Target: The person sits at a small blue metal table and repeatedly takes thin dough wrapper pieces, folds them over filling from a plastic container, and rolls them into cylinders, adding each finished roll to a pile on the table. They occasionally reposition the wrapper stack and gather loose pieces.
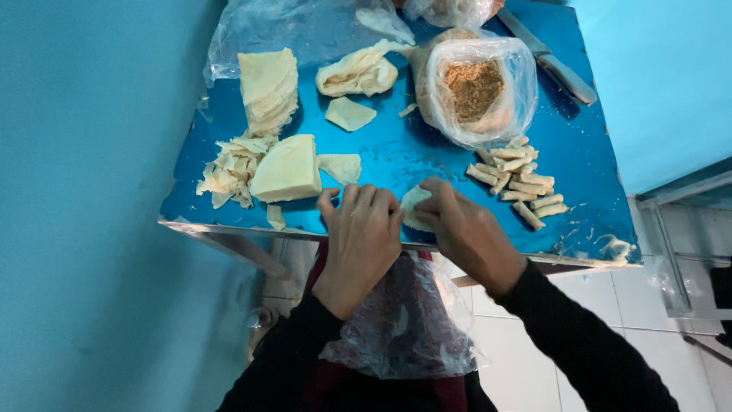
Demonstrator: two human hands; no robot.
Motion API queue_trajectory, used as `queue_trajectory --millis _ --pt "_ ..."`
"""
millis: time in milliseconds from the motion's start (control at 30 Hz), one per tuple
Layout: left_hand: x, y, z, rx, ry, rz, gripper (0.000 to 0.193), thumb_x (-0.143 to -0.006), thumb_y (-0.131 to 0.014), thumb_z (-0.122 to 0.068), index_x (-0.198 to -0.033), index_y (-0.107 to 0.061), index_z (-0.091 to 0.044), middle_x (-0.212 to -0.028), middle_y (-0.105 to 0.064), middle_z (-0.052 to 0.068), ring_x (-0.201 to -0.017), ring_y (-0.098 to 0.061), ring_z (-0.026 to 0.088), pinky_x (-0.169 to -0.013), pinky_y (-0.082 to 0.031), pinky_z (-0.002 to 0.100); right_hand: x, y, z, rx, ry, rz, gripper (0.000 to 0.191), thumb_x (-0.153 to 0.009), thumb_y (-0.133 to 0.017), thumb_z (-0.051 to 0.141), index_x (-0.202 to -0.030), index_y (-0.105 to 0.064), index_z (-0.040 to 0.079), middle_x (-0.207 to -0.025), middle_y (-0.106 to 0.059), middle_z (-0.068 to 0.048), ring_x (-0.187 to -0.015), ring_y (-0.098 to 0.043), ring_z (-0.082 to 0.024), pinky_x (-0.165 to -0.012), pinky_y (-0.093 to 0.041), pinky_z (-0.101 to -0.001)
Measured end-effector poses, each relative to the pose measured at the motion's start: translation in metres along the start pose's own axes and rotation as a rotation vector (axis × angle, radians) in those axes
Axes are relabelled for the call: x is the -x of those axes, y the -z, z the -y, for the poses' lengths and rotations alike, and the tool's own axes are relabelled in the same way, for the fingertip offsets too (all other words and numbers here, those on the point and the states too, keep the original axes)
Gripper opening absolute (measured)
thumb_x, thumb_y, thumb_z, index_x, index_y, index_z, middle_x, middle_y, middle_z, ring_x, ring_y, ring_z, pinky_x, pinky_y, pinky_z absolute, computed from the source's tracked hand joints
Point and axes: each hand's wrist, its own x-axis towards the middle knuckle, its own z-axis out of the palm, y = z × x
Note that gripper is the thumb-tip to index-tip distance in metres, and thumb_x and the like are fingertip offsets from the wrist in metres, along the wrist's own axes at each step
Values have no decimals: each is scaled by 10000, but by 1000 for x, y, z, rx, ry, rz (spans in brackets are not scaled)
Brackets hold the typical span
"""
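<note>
My left hand (360,236) and my right hand (465,229) meet at the near edge of a shiny blue table (396,149). Both pinch a small pale wrapper sheet (412,204) that lies between them; most of it is hidden by my fingers. A pile of several finished pale rolls (517,180) sits just right of my right hand. An open clear bag of brown crumbly filling (474,88) stands behind the rolls. A stack of cut wrapper sheets (287,169) lies left of my left hand.
More wrapper stacks (268,88), a folded bundle (358,72), a loose sheet (349,114) and torn scraps (227,172) cover the table's left and middle. A knife (549,59) lies at the far right. Clear plastic (400,320) drapes over my lap. Blue walls stand on both sides.
</note>
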Motion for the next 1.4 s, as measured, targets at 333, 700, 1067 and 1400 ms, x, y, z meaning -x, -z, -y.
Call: queue_trajectory --millis 333,700,1067,1400 --pt "2 2 -9 91 2 -10 114 -929 -702 -162 -989 -621 -108 -954 -673 34 -992 -617 252 -988 -341 509 25 8 -9 183 -47 -159 562 -893 -656 -9 -1404 -422 -26 -961 -677 -165 -904 -682 -360 -745 -542 -441" --pt "10 -4 -6 351 -47 78 205 -960 -611 13 -1134 -663 -82 -1066 -730 75 -1048 -665 307 -963 -456 450 18 15 -6 5 -193 14 573 -902 -548 -118 -1434 -361 -16 -955 -649 -183 -896 -675 -364 -736 -530 -456" --pt "-5 -11 21 153 -372 143 188 -883 -638 -9 -1052 -674 -83 -1004 -681 60 -1026 -642 248 -1002 -435 447 15 12 0 -58 -123 32 654 -912 -629 -68 -1483 -326 36 -1140 -745 -180 -1073 -734 -367 -790 -588 -452" --pt "-19 -24 15 -1 -276 35 47 -840 -660 -96 -826 -638 -135 -851 -636 81 -934 -632 272 -999 -361 507 -23 17 -13 -207 -111 161 801 -863 -734 -19 -1551 -351 128 -928 -737 -146 -842 -732 -318 -752 -550 -396"
